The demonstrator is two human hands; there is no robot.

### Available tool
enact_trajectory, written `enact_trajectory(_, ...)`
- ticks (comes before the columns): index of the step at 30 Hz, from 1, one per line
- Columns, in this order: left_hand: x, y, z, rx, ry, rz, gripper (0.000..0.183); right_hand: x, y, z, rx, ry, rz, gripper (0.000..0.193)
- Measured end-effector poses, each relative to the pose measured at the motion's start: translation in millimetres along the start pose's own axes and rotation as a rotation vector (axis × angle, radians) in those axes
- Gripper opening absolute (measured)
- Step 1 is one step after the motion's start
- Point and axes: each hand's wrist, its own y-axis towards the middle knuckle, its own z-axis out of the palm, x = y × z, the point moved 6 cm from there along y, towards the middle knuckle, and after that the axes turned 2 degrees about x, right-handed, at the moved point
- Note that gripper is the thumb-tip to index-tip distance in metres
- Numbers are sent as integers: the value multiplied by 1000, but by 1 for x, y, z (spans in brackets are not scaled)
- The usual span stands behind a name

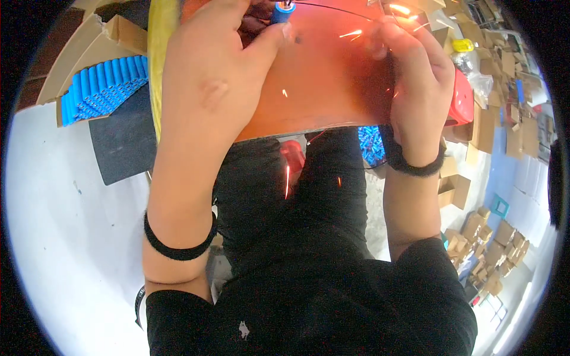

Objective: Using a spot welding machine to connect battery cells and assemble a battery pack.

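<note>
My left hand point(217, 71) reaches over the orange work surface point(323, 98), with thumb and fingers closed round a small blue cylindrical battery cell point(283, 14) near the top edge. The cell's top end faces up, bright metal showing there. From it a thin dark wire point(335, 8) runs right to my right hand point(418, 77), whose thumb and forefinger are pinched at the wire's other end. Bright orange sparks point(351, 34) fly between the hands, and a few fall over my lap. What touches the cell's top is partly cut off by the picture's edge.
A cardboard box point(122, 35) and stacked blue cells point(104, 86) stand at the left. More blue cells point(371, 145) lie below the surface's right front edge. A red plastic object point(461, 101) is beside my right wrist. Cardboard boxes point(454, 190) crowd the right.
</note>
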Motion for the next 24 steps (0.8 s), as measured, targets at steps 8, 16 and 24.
enact_trajectory(8, 7, -1, 8, 76, -219, -90, 32, 4, -4, 0, -63, -60, 34, 18)
enact_trajectory(16, 12, -2, 13, 44, -351, -55, 33, -1, -4, -4, -22, 30, -24, 18)
enact_trajectory(24, 3, -4, 7, 77, -200, 16, 26, 0, -6, -1, -15, -31, -14, 19)
